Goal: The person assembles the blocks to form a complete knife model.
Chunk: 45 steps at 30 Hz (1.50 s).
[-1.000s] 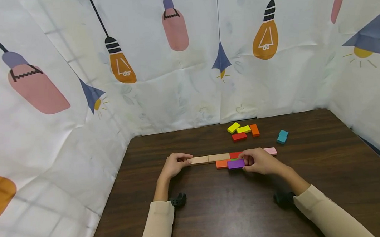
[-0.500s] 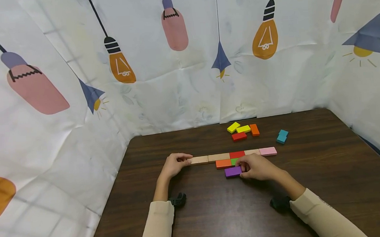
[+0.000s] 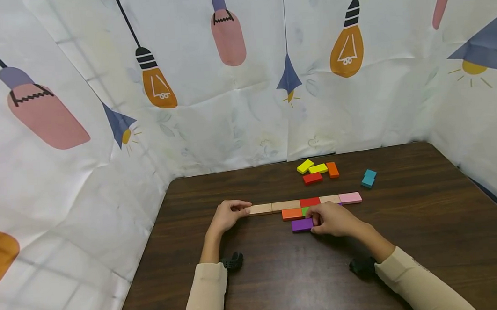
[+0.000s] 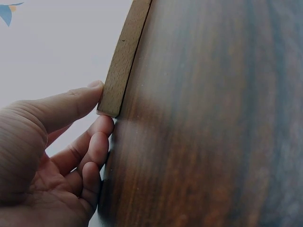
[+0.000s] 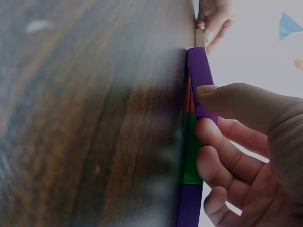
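Observation:
In the head view, my left hand (image 3: 227, 216) holds the left end of a plain wooden block (image 3: 260, 209), thumb and fingertips against it. This block starts a back row with another plain block (image 3: 286, 206), a red block (image 3: 309, 202), one more plain block (image 3: 329, 199) and a pink block (image 3: 350, 198). My right hand (image 3: 335, 219) pinches a purple block (image 3: 302, 225) between thumb and fingers, just in front of the shorter row. That row has an orange block (image 3: 291, 214), a green block (image 5: 191, 156) and another purple block (image 5: 189, 208), mostly hidden by the hand in the head view.
Behind the rows lie loose yellow blocks (image 3: 318, 168), a red block (image 3: 313, 178) and an orange block (image 3: 332, 170). Teal blocks (image 3: 368, 178) sit farther right. A printed curtain (image 3: 238, 127) borders the dark wooden table (image 3: 289, 284).
My right hand has drawn the purple block toward me and slightly left, from close against the front row. More of the back row shows. The left hand has stayed put.

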Motion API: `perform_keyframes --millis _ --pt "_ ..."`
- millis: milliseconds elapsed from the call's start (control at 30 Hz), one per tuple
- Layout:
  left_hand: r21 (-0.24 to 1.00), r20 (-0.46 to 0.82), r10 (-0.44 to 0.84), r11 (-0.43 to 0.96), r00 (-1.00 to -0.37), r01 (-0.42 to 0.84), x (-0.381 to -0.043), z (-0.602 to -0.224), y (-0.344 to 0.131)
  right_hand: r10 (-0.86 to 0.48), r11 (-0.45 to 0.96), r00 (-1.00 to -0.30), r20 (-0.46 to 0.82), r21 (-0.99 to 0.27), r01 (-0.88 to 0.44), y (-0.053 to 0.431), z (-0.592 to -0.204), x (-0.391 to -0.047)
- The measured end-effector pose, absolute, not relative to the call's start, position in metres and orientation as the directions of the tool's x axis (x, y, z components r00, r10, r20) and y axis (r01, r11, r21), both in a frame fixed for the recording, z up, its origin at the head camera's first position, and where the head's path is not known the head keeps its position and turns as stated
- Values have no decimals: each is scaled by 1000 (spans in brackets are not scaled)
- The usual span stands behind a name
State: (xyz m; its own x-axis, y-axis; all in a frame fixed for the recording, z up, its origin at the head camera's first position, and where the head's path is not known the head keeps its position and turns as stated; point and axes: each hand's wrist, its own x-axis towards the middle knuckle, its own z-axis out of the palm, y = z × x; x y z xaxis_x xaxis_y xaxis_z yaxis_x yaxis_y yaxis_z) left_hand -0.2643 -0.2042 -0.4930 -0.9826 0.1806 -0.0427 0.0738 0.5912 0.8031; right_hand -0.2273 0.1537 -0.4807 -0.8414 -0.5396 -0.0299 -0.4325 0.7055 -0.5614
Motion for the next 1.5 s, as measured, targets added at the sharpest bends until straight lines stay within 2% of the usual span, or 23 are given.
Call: perform_keyframes --millis 600,1500 --pt "803 -39 192 590 -981 83 -265 -494 -206 -537 676 -843 -9 -602 -424 149 -482 -228" --pt "811 -32 190 578 -981 86 -265 -495 -205 -515 688 -857 -1 -598 -412 132 -481 -232"
